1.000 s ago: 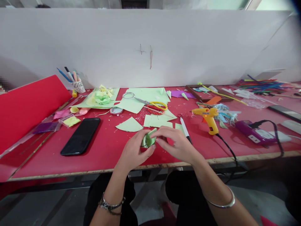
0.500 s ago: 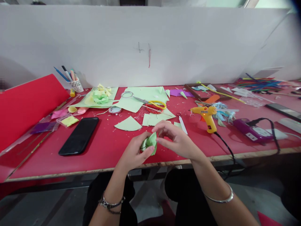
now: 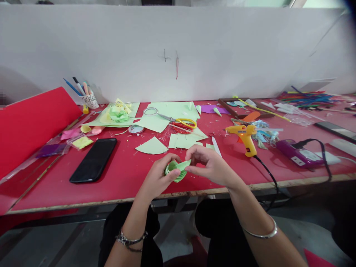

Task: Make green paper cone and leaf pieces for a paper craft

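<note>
Both of my hands hold a small green paper flower just above the near edge of the red table. My left hand cups it from below and the left, fingers curled round it. My right hand pinches one outer petal at the flower's right side, fingers closed. Loose pale green paper pieces lie on the table just beyond my hands. A white pen lies right behind my right hand.
A black phone lies at the left. Yellow-handled scissors rest on green sheets at the back. A yellow glue gun stands at the right, its cord running off the edge. A purple power strip, pen cup and red sheet lie around.
The flower has been turned from upright on its edge to lying flatter, opening upward. My right hand's fingers shifted to pinch a petal at its right side.
</note>
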Motion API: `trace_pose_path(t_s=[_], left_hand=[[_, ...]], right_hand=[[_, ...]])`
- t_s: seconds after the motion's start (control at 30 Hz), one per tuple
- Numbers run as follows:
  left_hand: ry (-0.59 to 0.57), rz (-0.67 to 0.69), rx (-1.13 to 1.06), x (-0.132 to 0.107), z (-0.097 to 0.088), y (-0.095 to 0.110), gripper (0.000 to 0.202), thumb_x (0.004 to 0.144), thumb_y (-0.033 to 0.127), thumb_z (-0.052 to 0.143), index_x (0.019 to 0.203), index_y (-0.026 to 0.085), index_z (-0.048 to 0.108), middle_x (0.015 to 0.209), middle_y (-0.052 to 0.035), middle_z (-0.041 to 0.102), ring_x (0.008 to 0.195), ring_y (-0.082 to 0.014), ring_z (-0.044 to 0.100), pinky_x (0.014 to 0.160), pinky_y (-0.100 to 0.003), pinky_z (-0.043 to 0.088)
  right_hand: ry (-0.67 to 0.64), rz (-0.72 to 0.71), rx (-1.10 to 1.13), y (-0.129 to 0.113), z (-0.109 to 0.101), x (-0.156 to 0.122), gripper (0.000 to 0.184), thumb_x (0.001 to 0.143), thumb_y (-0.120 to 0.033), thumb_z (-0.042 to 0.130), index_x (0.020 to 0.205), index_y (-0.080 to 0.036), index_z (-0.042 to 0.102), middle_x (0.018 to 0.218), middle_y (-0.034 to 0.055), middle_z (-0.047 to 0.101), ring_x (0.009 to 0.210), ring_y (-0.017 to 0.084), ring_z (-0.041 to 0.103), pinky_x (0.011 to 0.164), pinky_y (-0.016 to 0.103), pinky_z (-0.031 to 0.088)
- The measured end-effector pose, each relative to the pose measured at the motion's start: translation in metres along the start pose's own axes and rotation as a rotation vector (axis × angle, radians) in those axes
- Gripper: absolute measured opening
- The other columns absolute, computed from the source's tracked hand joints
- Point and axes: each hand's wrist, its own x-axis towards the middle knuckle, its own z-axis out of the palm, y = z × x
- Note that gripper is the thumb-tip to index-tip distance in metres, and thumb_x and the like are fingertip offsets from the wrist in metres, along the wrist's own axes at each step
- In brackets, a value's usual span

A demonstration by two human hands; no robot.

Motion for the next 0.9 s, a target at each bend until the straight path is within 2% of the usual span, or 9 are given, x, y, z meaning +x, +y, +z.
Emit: trace_pose_path(t_s=[0.1,0.2,0.3,0.4,0.5,0.63,0.83,0.9], left_hand=[[0.038,0.009,0.042,0.000,0.000,0.000,0.041,0.083,0.051,0.032,0.095,0.016,0.047,0.080,-0.0024,0.051,0.068,-0.0129,0.046,0.061,-0.022,0.035],[0.013,0.057,0.023,0.000,-0.001,0.000,0.041,0.084,0.050,0.030,0.096,0.015,0.047,0.086,-0.0046,0.052,0.078,-0.0159,0.049,0.068,-0.024,0.037],[-0.029,0.086,-0.011,0.000,-0.002,0.001,0.038,0.083,0.048,0.035,0.099,0.016,0.046,0.089,-0.0052,0.052,0.080,-0.0165,0.049,0.069,-0.025,0.038],[-0.044,0.070,0.049,-0.001,-0.003,0.003,0.033,0.080,0.040,0.046,0.103,0.017,0.044,0.090,-0.0040,0.053,0.077,-0.0152,0.049,0.066,-0.024,0.039],[-0.039,0.025,0.176,-0.002,-0.002,0.004,0.034,0.076,0.030,0.052,0.106,0.018,0.042,0.091,-0.0036,0.055,0.076,-0.0151,0.051,0.066,-0.024,0.040],[0.012,-0.020,0.330,-0.002,0.000,0.005,0.034,0.077,0.033,0.050,0.107,0.019,0.043,0.090,-0.0047,0.058,0.076,-0.0168,0.054,0.066,-0.027,0.041],[-0.015,0.000,0.353,0.000,0.003,0.004,0.037,0.077,0.037,0.050,0.109,0.019,0.043,0.099,-0.0071,0.059,0.086,-0.0202,0.056,0.071,-0.030,0.044],[-0.009,0.008,0.368,0.001,0.003,0.004,0.037,0.077,0.038,0.051,0.108,0.018,0.044,0.101,-0.0075,0.058,0.089,-0.0209,0.055,0.073,-0.031,0.044]], right_hand=[[0.013,0.019,-0.018,0.002,0.001,0.001,0.011,0.074,-0.023,0.058,0.079,-0.018,0.050,0.067,-0.0027,0.048,0.056,0.007,0.044,0.052,0.020,0.039],[0.011,0.031,-0.017,0.003,0.003,0.003,0.006,0.075,-0.022,0.056,0.075,-0.016,0.053,0.065,-0.0018,0.050,0.056,0.007,0.045,0.052,0.020,0.039],[0.015,0.054,-0.014,0.005,0.003,0.005,0.008,0.075,-0.023,0.056,0.072,-0.015,0.055,0.061,-0.0021,0.051,0.054,0.008,0.045,0.050,0.020,0.038],[0.026,0.054,-0.041,0.007,0.002,0.005,0.009,0.074,-0.024,0.057,0.072,-0.015,0.057,0.061,-0.0016,0.053,0.053,0.008,0.046,0.050,0.020,0.039],[0.043,-0.026,-0.150,0.007,0.002,0.004,0.008,0.075,-0.022,0.056,0.073,-0.016,0.060,0.067,0.0007,0.057,0.057,0.009,0.050,0.052,0.021,0.040],[0.046,-0.173,-0.343,0.008,0.002,0.004,0.010,0.078,-0.022,0.053,0.078,-0.018,0.063,0.075,0.0032,0.058,0.065,0.012,0.053,0.059,0.024,0.043],[0.041,-0.295,-0.507,0.011,0.003,0.005,0.008,0.079,-0.021,0.053,0.076,-0.020,0.060,0.093,0.0063,0.056,0.086,0.017,0.052,0.076,0.032,0.042],[0.034,-0.306,-0.529,0.011,0.004,0.005,0.008,0.079,-0.019,0.051,0.077,-0.020,0.058,0.095,0.0061,0.057,0.088,0.017,0.051,0.078,0.033,0.042]])
